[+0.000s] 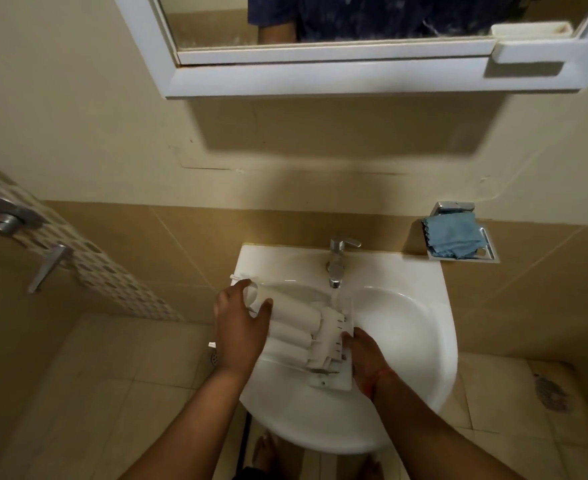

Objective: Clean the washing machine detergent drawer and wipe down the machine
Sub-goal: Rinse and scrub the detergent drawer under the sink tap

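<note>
One head-worn view looks steeply down (wide-angle) on the sink (406, 341), close below.

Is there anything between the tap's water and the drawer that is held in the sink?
Nothing visible. The drawer lies across the sink, under the tap, with both hands at its ends, clear of the water.

A blue cloth (453, 237) lies in a wall-mounted metal dish (486, 252) beneath the mirror (320, 77)
</note>
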A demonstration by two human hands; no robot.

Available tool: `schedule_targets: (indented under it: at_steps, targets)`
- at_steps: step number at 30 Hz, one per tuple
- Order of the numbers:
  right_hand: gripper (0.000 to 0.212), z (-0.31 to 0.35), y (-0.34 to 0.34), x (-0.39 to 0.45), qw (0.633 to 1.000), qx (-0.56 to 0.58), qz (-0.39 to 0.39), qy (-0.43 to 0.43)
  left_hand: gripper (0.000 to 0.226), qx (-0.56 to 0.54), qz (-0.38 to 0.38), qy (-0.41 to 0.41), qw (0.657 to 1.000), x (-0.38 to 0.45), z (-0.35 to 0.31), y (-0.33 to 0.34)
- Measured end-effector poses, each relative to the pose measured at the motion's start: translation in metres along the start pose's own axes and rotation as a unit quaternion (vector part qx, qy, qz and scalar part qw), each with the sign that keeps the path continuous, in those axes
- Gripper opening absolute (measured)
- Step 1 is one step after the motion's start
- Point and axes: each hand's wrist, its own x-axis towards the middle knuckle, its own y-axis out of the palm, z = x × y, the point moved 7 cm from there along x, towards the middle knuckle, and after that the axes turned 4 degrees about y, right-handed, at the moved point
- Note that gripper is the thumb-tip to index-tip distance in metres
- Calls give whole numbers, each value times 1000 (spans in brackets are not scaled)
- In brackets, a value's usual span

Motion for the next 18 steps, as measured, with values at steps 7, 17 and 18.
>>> schedule_targets:
  at_steps: [7, 17, 18]
  targets:
    - [29, 2, -30, -40, 996, 86, 9, -1, 61, -66, 100, -2, 993, 7, 2, 27]
    - [31, 0, -62, -67, 992, 121, 17, 14, 77, -127, 206, 69, 968, 0, -54, 47]
    - [29, 1, -65, -66, 992, 127, 11, 12, 77, -127, 205, 82, 967, -3, -59, 47]
